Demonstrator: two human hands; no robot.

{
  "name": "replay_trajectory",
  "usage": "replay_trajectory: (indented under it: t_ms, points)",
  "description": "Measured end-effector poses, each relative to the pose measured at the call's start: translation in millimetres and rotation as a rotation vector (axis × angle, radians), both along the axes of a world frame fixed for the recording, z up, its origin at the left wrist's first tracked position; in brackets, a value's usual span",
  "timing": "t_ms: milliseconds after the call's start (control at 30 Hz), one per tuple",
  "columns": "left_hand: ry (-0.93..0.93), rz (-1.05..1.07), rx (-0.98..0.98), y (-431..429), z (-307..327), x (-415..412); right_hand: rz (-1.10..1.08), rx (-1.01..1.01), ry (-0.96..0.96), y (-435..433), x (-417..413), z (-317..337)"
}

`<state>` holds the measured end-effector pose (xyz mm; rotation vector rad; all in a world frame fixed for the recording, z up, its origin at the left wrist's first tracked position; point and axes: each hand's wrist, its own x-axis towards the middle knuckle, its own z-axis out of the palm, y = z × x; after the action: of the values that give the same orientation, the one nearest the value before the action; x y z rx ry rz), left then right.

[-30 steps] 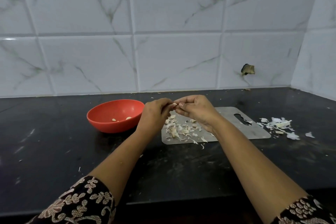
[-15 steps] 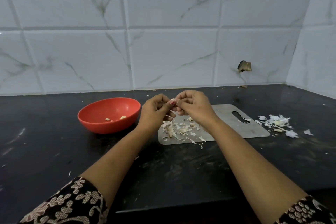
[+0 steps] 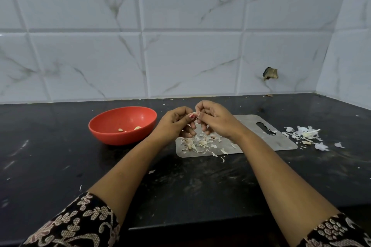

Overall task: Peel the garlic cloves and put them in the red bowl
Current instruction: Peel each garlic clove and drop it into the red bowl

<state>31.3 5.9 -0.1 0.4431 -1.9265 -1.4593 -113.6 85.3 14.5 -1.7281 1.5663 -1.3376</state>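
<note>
My left hand [image 3: 175, 124] and my right hand [image 3: 215, 120] meet above the steel cutting board [image 3: 281, 140], and both pinch one small garlic clove [image 3: 193, 115] between their fingertips. The clove is mostly hidden by the fingers. Unpeeled cloves and loose skins [image 3: 197, 143] lie on the board's left end, right under my hands. The red bowl [image 3: 106, 128] stands on the black counter to the left of my left hand, with a few peeled cloves [image 3: 129, 128] at its bottom.
A pile of white garlic skins [image 3: 305, 135] lies on the black counter [image 3: 60, 166] to the right of the board. A tiled wall runs along the back, with a side wall at the far right. The counter's front edge crosses under my forearms.
My hands stay joined on the clove, fingers working at it. The view has shifted slightly; bowl and board have not moved on the counter.
</note>
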Motion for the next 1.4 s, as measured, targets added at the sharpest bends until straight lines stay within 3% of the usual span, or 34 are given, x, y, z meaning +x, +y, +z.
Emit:
replay_trajectory:
  t_ms: [467,700,1200,1400]
  points:
    - [0.192,-0.010,0.213,2.0,-2.6,-4.8,-0.085,-0.049,0.187,-1.5,9.3,-0.7]
    - [0.208,0.022,0.275,-2.4,1.4,-2.4,-0.035,0.014,0.141,6.8,6.3,9.3]
    - [0.038,0.041,0.104,5.9,-0.7,-4.7,-0.331,-0.323,0.284,-6.4,3.2,-4.1]
    - [0.055,0.046,0.089,6.4,-1.6,-6.7,-0.451,-0.395,0.522,-4.3,8.2,-4.4]
